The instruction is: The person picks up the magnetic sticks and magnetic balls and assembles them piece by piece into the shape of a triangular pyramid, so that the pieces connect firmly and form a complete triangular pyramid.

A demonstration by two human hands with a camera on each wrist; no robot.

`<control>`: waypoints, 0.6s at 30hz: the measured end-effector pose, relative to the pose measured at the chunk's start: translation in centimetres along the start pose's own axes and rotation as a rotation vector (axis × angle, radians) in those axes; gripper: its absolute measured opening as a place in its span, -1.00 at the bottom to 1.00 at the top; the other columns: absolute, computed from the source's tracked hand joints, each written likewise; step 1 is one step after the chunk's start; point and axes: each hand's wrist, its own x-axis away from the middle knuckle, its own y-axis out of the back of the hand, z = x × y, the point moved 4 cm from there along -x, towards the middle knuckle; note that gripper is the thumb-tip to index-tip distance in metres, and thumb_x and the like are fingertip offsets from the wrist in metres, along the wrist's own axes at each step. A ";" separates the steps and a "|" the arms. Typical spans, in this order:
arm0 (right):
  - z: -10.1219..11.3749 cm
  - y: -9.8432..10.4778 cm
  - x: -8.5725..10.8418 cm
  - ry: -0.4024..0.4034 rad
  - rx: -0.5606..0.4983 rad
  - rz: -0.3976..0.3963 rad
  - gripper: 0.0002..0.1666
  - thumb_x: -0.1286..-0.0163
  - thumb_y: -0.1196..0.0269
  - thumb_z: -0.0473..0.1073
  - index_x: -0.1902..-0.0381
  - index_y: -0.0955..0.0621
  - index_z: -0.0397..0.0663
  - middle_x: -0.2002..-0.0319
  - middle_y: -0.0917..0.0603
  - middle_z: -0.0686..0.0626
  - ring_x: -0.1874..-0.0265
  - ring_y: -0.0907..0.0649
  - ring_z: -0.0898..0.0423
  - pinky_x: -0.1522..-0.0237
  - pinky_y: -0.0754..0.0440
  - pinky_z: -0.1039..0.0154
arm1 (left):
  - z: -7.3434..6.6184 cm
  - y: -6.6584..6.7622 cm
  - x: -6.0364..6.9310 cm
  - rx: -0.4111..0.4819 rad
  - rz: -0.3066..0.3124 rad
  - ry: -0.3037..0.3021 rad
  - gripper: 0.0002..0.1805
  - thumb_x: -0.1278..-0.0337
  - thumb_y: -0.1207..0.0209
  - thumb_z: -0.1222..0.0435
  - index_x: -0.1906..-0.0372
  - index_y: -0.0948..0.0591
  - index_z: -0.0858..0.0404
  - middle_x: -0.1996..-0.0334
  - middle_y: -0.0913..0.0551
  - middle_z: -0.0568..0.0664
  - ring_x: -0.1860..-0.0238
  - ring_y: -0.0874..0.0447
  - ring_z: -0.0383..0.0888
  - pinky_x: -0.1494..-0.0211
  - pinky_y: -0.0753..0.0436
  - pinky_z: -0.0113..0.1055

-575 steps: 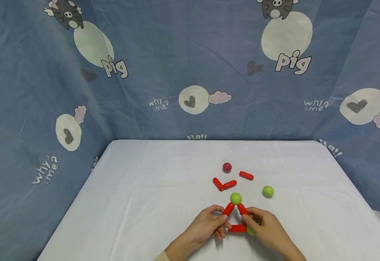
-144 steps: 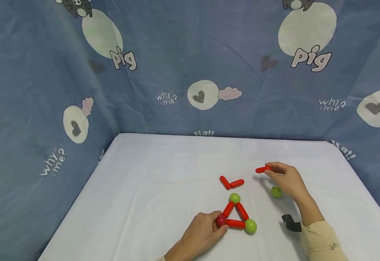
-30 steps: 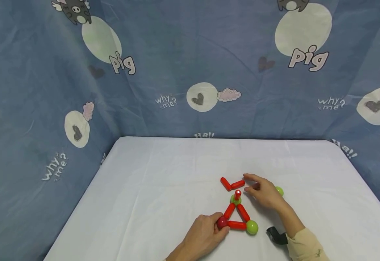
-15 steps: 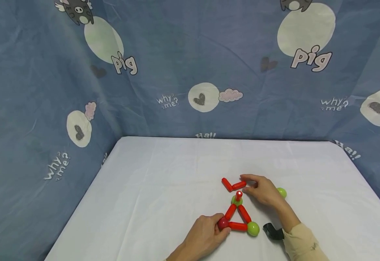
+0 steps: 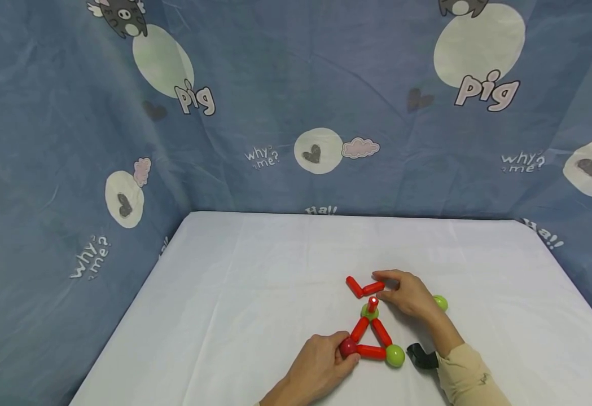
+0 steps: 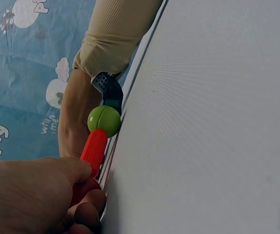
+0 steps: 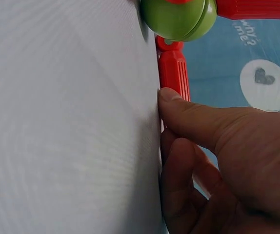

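My left hand grips the dark red ball at the near-left corner of a flat triangle of red rods. Green balls form its far corner and near-right corner. From the far ball a red rod stands upright. Beyond it, two loose red rods lie in a V, the left rod and the right rod. My right hand has thumb and forefinger spread on either side of the right rod's end; in the right wrist view the thumb overlaps that rod.
A loose green ball lies behind the right hand, partly hidden by it. The black wrist camera sticks out from the right sleeve, close to the near-right green ball. White cloth covers the table; a patterned blue curtain hangs behind.
Since the oldest frame, the red ball has joined the triangle's near-left corner. The right hand has stood a red rod on the far green ball, let go, and moved slightly left to the V's right rod.
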 end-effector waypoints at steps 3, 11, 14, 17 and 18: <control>-0.1 0.0 -0.1 -0.003 -0.008 0.001 -0.49 -0.25 -0.46 -0.21 -0.19 -0.70 0.04 -0.21 -0.68 -0.18 -0.03 -0.63 -0.10 -0.10 -0.60 -0.11 | 0.0 0.0 0.0 0.003 -0.001 -0.001 -0.78 -0.25 -0.35 0.10 0.16 -0.71 0.14 0.75 -0.39 -0.30 0.71 -0.28 -0.40 0.64 -0.26 -0.51; -0.1 0.1 0.0 -0.034 -0.016 0.011 -0.62 -0.24 -0.46 -0.24 -0.04 -0.77 0.04 -0.08 -0.73 -0.17 0.03 -0.62 -0.09 -0.04 -0.58 -0.10 | -0.1 -0.1 0.0 0.012 0.011 0.011 -0.74 -0.25 -0.35 0.10 0.10 -0.71 0.17 0.75 -0.39 -0.30 0.71 -0.30 -0.38 0.64 -0.27 -0.51; 0.1 0.0 0.0 -0.040 -0.014 0.015 -0.66 -0.24 -0.47 -0.22 0.00 -0.79 0.04 -0.05 -0.74 -0.17 0.00 -0.62 -0.11 -0.06 -0.58 -0.13 | -0.1 0.0 0.0 0.009 0.009 0.009 -0.75 -0.25 -0.35 0.10 0.12 -0.71 0.16 0.75 -0.39 -0.30 0.71 -0.30 -0.39 0.64 -0.27 -0.51; 0.1 0.0 0.0 -0.049 -0.007 0.019 -0.68 -0.24 -0.47 -0.21 0.01 -0.79 0.04 -0.06 -0.73 -0.17 -0.03 -0.61 -0.13 -0.09 -0.58 -0.14 | -0.1 0.0 0.0 0.007 -0.001 -0.004 -0.78 -0.25 -0.34 0.10 0.15 -0.70 0.15 0.75 -0.40 -0.31 0.71 -0.29 -0.40 0.64 -0.27 -0.51; 0.0 -0.1 0.0 -0.050 -0.003 0.019 -0.67 -0.24 -0.47 -0.21 0.01 -0.79 0.04 -0.06 -0.73 -0.18 -0.02 -0.62 -0.12 -0.07 -0.58 -0.13 | -0.1 0.1 0.0 0.010 -0.002 -0.005 -0.78 -0.25 -0.34 0.11 0.16 -0.70 0.15 0.75 -0.40 -0.31 0.71 -0.29 -0.40 0.64 -0.27 -0.51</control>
